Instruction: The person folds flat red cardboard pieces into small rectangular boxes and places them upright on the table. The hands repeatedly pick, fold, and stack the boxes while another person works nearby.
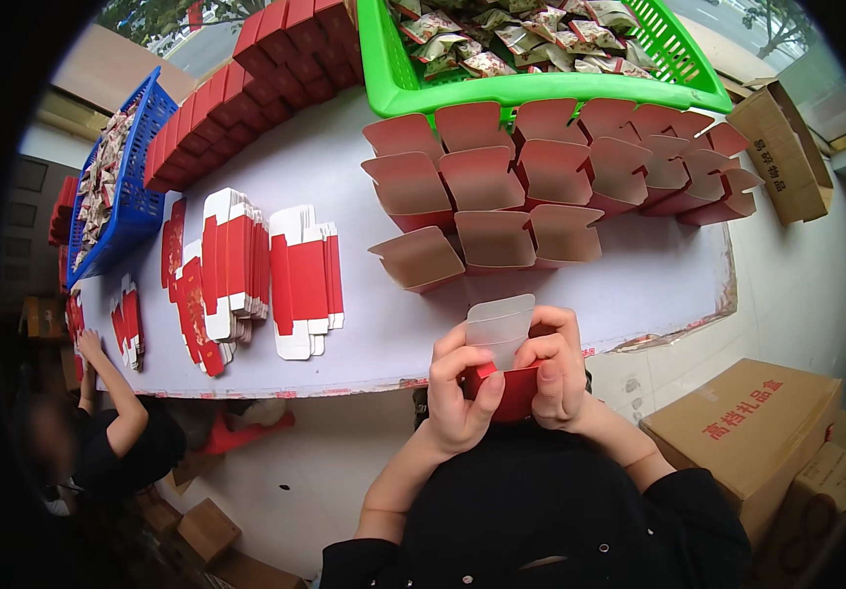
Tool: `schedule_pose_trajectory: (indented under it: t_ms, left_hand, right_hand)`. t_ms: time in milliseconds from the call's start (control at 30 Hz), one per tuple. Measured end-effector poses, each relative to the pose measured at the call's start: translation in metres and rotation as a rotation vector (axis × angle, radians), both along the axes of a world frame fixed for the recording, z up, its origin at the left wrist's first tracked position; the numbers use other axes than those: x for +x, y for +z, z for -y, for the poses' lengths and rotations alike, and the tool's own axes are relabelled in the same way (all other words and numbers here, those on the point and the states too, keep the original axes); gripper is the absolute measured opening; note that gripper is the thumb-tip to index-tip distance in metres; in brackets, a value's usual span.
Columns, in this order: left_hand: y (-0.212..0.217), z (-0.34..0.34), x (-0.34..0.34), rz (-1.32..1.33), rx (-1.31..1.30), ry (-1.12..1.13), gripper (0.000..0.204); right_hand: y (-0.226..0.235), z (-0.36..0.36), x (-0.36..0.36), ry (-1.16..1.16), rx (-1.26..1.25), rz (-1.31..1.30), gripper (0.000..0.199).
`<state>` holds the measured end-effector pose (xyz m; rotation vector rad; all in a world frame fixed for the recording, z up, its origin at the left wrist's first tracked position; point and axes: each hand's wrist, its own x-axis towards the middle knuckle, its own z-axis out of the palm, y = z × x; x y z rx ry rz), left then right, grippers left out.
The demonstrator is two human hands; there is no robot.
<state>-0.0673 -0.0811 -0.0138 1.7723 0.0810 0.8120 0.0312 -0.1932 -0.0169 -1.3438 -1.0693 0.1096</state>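
Observation:
Between my two hands is a small red carton (513,398) with its pale inner flap (501,329) standing up. My left hand (464,393) grips its left side, thumb and fingers bent at the edge. On the other side my right hand (555,371) holds it with curled fingers. Just beyond my hands, rows of open-topped red cartons (496,240) stand on the table, their lids raised. Flat, unfolded red and white cartons (307,280) lie to the left, beside a thicker stack of the same (236,260).
A green basket (550,95) of small wrapped packets stands at the back; a blue basket (128,196) holds more at far left. Closed red boxes (236,108) are piled behind. A co-worker (128,422) sits at left. Cardboard boxes (747,422) stand right of me.

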Motion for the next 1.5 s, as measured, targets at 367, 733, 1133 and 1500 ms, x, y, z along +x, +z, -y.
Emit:
schedule_pose_trajectory:
  t_ms: [367, 733, 1133, 1500]
  left_hand:
    - [0.002, -0.005, 0.000, -0.057, -0.180, -0.068, 0.065]
    - [0.023, -0.019, 0.012, -0.009, 0.114, -0.067, 0.042]
    - [0.019, -0.024, 0.007, -0.060, 0.196, -0.100, 0.061]
    - [0.024, -0.024, 0.007, -0.046, 0.265, -0.109, 0.061]
  right_hand:
    - [0.004, 0.002, -0.002, 0.028, -0.022, -0.289, 0.043]
    - [0.007, 0.003, 0.007, 0.108, 0.043, -0.204, 0.029]
    - [0.033, 0.009, 0.023, 0.162, -0.231, -0.209, 0.025]
    - [0.034, 0.010, 0.009, 0.119, -0.179, -0.540, 0.017]
